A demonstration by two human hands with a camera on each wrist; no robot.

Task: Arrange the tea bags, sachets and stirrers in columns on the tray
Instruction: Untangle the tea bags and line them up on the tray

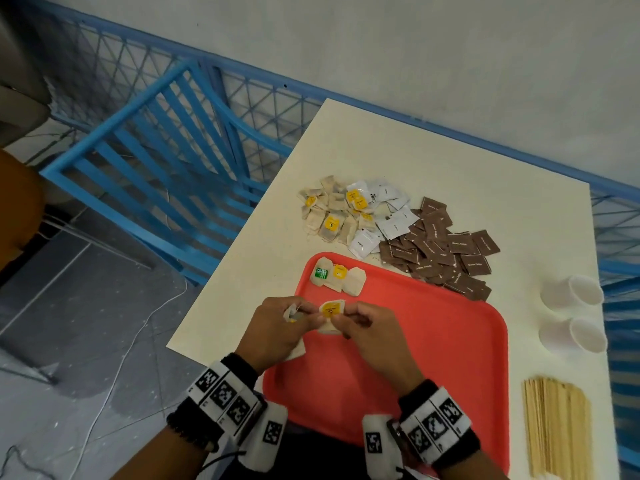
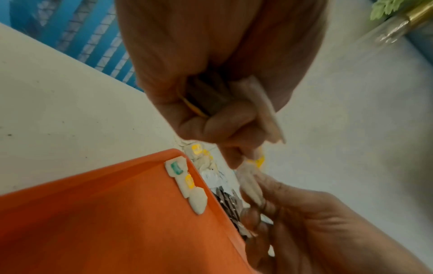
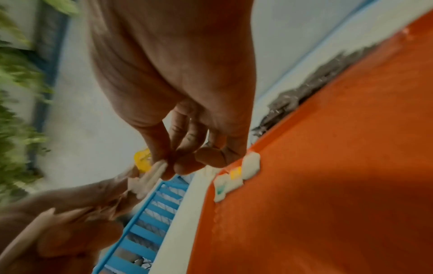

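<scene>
A red tray (image 1: 433, 341) lies on the cream table (image 1: 450, 161). Three tea bags (image 1: 337, 279) sit in a row at its far left corner, also seen as tea bags (image 2: 187, 183) and tea bags (image 3: 236, 176). Both hands meet above the tray's left edge. My left hand (image 1: 277, 327) grips several tea bags (image 2: 267, 111) in its curled fingers. My right hand (image 1: 360, 323) pinches a yellow-tagged tea bag (image 1: 330, 315) that the left fingertips also touch. Loose tea bags (image 1: 332, 213), white sachets (image 1: 391, 216) and brown sachets (image 1: 443, 251) lie in heaps beyond the tray. Wooden stirrers (image 1: 557, 427) are stacked at the right.
Two white paper cups (image 1: 575, 313) lie on their sides right of the tray. A blue chair (image 1: 166, 157) and a blue lattice fence (image 1: 242, 84) stand left of and behind the table. The table's left edge runs close to my left hand.
</scene>
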